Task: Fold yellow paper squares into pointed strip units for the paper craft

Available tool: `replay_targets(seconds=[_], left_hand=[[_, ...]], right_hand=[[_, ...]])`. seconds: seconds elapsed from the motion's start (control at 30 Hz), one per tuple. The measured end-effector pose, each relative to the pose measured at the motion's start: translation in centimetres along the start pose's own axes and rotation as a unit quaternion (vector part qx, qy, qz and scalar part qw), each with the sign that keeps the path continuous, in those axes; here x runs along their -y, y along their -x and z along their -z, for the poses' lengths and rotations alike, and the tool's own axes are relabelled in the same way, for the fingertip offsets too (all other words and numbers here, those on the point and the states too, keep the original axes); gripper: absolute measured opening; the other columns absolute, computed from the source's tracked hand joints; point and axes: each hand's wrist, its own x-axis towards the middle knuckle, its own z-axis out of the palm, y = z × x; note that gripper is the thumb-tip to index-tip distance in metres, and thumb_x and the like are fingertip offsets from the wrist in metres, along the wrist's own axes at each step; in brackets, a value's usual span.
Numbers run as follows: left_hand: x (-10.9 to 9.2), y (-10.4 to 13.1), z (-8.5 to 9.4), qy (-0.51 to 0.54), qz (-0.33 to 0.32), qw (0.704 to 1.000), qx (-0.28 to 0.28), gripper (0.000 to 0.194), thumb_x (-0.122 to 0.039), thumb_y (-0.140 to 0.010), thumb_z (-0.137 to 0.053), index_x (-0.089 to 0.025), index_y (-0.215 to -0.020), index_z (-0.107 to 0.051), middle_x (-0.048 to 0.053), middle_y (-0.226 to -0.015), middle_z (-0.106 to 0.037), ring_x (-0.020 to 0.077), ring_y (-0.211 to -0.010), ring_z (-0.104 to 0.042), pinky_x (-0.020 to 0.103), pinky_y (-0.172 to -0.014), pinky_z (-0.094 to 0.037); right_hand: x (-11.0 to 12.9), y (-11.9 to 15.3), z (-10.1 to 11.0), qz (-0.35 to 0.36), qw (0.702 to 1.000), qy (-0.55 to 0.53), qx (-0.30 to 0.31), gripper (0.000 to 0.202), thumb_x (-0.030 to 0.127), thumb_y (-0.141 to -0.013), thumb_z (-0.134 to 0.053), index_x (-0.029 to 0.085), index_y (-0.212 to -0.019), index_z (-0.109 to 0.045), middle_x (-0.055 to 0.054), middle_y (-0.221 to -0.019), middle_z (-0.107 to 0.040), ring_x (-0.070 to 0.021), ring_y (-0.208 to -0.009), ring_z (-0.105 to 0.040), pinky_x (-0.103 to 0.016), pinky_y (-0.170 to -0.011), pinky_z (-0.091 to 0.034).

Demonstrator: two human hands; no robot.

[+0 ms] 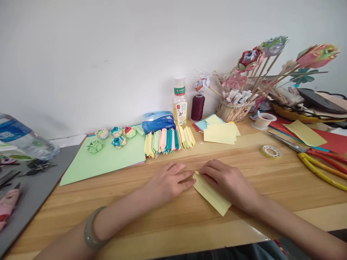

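A strip of pale yellow paper (213,196) lies slantwise on the wooden table, its far end between my two hands. My left hand (173,180) has its fingers bent together, with the fingertips pinching the paper's left edge near the top corner. On the other side, my right hand (227,180) curls over the strip and presses its upper right part down; its fingertips are partly hidden. A faint lengthwise line shows on the paper.
Behind are folded paper pieces (168,141), yellow sheets (219,135), a bottle (180,104) and a thread spool (197,107). Folded flowers (118,141) sit on green paper (108,162). At right lie tape (271,151), scissors (290,142) and yellow-handled pliers (320,169).
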Motion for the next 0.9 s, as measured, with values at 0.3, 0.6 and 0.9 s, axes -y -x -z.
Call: replay_targets(seconds=[0.3, 0.6, 0.9], left_hand=[[0.2, -0.5, 0.6, 0.015, 0.009, 0.998, 0.06, 0.03, -0.019, -0.098, -0.035, -0.023, -0.114, -0.06, 0.001, -0.125, -0.057, 0.0239, -0.122, -0.04, 0.049, -0.104, -0.031], [1.3, -0.3, 0.7, 0.082, 0.001, 0.987, 0.138, 0.046, -0.005, -0.083, -0.049, -0.024, -0.125, -0.052, 0.0, -0.137, -0.047, 0.0269, -0.133, -0.031, 0.055, -0.107, -0.022], [2.2, -0.5, 0.7, 0.128, 0.009, 0.98, 0.154, 0.065, 0.009, -0.073, -0.042, -0.027, -0.126, -0.05, -0.003, -0.138, -0.045, 0.0237, -0.136, -0.024, 0.055, -0.107, -0.021]], right_hand=[[0.3, 0.5, 0.4, 0.138, 0.985, 0.098, 0.011, 0.024, 0.01, -0.092, -0.035, 0.012, -0.09, -0.059, -0.01, -0.086, -0.06, -0.021, -0.078, -0.053, -0.034, -0.066, -0.049], [-0.2, 0.6, 0.3, 0.17, 0.979, 0.114, -0.009, 0.028, 0.01, -0.093, -0.032, 0.01, -0.094, -0.06, -0.011, -0.086, -0.061, -0.0216, -0.079, -0.054, -0.034, -0.065, -0.047], [-0.1, 0.4, 0.6, 0.201, 0.967, 0.155, -0.02, 0.033, 0.008, -0.093, -0.029, 0.012, -0.088, -0.061, -0.009, -0.082, -0.061, -0.0198, -0.073, -0.052, -0.031, -0.061, -0.043]])
